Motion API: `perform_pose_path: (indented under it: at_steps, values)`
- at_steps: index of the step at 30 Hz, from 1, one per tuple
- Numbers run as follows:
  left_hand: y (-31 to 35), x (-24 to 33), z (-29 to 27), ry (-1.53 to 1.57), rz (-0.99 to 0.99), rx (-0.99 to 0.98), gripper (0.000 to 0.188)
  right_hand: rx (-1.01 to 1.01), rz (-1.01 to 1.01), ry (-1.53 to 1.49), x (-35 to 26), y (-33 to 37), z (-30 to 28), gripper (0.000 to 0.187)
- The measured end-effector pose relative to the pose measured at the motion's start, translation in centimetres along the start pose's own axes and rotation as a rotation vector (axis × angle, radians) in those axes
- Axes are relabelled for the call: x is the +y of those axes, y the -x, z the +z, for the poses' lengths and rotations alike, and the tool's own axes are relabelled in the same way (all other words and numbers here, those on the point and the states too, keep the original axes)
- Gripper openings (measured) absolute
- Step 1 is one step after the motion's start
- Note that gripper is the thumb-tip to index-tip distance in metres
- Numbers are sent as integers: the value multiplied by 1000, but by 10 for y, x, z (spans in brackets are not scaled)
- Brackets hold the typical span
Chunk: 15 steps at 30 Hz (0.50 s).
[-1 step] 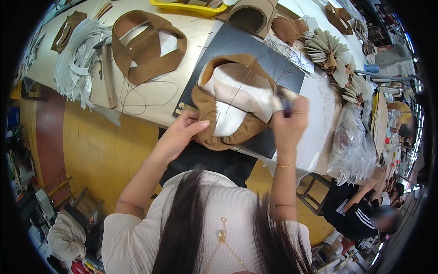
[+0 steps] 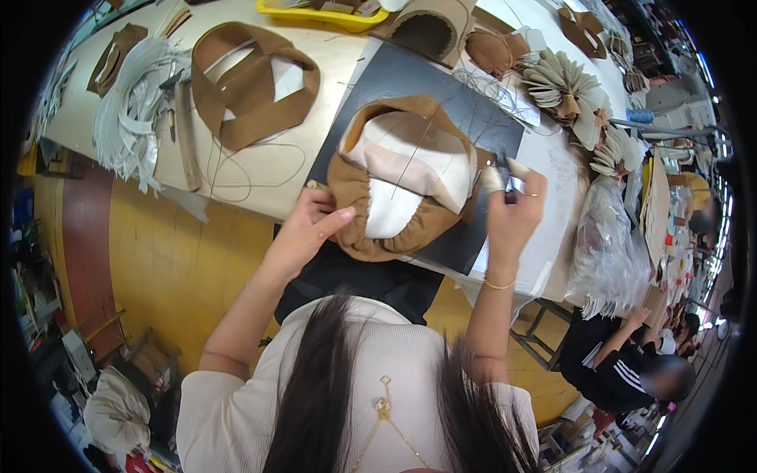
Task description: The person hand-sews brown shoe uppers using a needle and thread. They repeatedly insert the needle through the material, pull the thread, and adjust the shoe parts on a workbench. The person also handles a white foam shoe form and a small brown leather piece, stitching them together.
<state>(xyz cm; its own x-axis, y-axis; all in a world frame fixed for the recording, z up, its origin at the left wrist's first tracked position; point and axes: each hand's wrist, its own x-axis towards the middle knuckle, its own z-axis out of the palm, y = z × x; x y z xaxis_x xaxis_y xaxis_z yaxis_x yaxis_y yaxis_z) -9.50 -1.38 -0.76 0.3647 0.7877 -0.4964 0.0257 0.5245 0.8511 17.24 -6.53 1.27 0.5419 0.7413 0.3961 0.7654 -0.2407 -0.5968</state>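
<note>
A brown suede-like sewn piece (image 2: 354, 229) with a gathered edge and a pale lining (image 2: 394, 206) lies on the black mat (image 2: 383, 75) in front of me. My left hand (image 2: 315, 222) pinches its left edge between thumb and fingers. Dark threads trail over its top. Right of the piece, my right hand (image 2: 516, 206) is closed round a small dark tool (image 2: 512, 194), whose kind I cannot make out. Pale covers sit on some of its fingertips. That hand is raised a little apart from the piece.
Another brown band piece (image 2: 272, 110) lies on the table at left, beside a bundle of pale strips (image 2: 130, 110). A yellow tray (image 2: 315, 16) stands at the back. Fanned beige pieces (image 2: 564, 87) and a plastic bag (image 2: 611, 244) are on the right. A co-worker (image 2: 623, 370) is beyond.
My right hand has moved a little to the right, away from the brown piece, with the dark tool. My left hand keeps its pinch on the edge.
</note>
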Motion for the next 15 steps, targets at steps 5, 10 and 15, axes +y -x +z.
perform_pose_path:
  at_steps: [5,10,15]
  values:
    - [-25,49,4,-600,697,263,37,-10,331,381,80,14,-24,28]
    - [-129,99,76,-1021,838,-24,30,-2,351,357,112,38,-26,32]
    - [-217,111,129,-1504,416,-496,30,4,363,278,111,43,-34,31]
